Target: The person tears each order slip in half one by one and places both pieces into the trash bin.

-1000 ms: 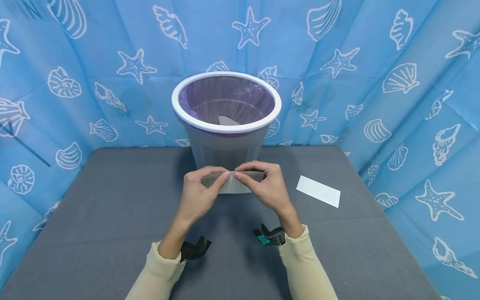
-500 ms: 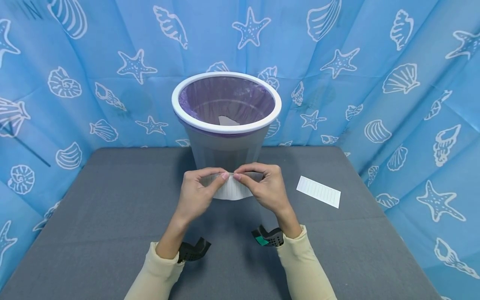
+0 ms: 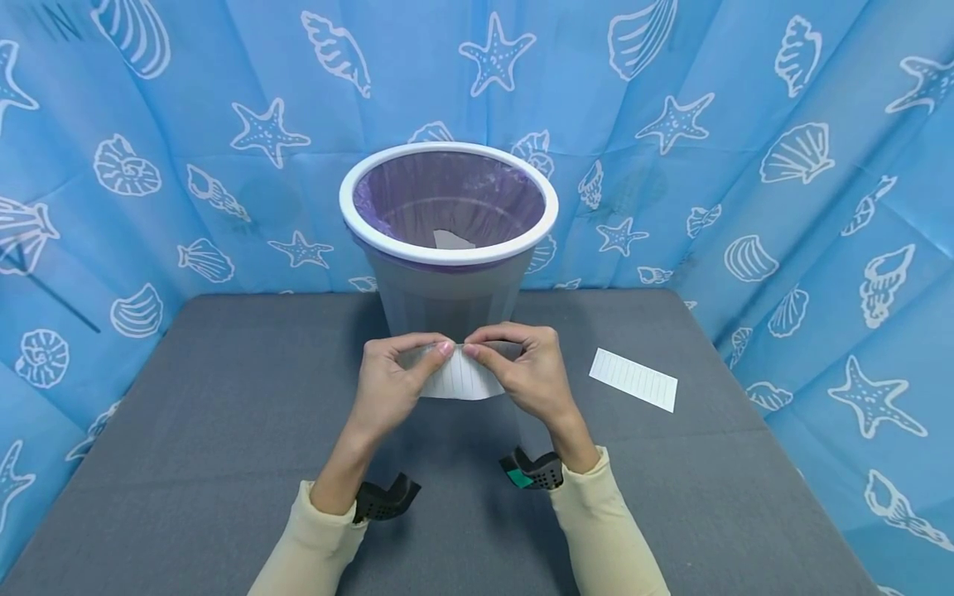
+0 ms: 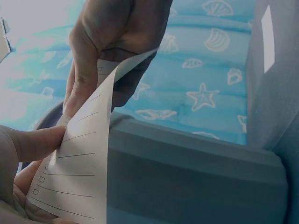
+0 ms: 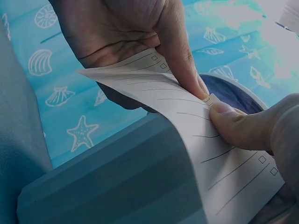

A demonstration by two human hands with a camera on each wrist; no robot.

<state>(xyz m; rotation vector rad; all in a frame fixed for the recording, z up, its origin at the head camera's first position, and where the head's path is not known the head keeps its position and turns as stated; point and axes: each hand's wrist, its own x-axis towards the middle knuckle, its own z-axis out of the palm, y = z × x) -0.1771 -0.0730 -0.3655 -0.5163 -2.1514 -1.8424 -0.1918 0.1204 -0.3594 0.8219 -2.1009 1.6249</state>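
Lined checklist paper (image 3: 462, 382), its edge pinched by the left hand (image 3: 391, 379) and right hand (image 3: 540, 374), seems readied for tearing; the next move likely calls for opposing pulls.

a grey bin (image 3: 447, 294) with a white rim (image 3: 447, 256) stands upright near the far edge of a grey table (image 3: 246, 397), a purple liner (image 3: 447, 186) inside it and a pale scrap (image 3: 451, 240) showing low within the liner. to the right of the bin and apart from it, a white slip (image 3: 633, 380) printed with thin lines lies flat on the table, set at a slant. behind the bin and down both sides of the table hangs a blue curtain (image 3: 581, 91) in soft folds, printed with white starfish and shells
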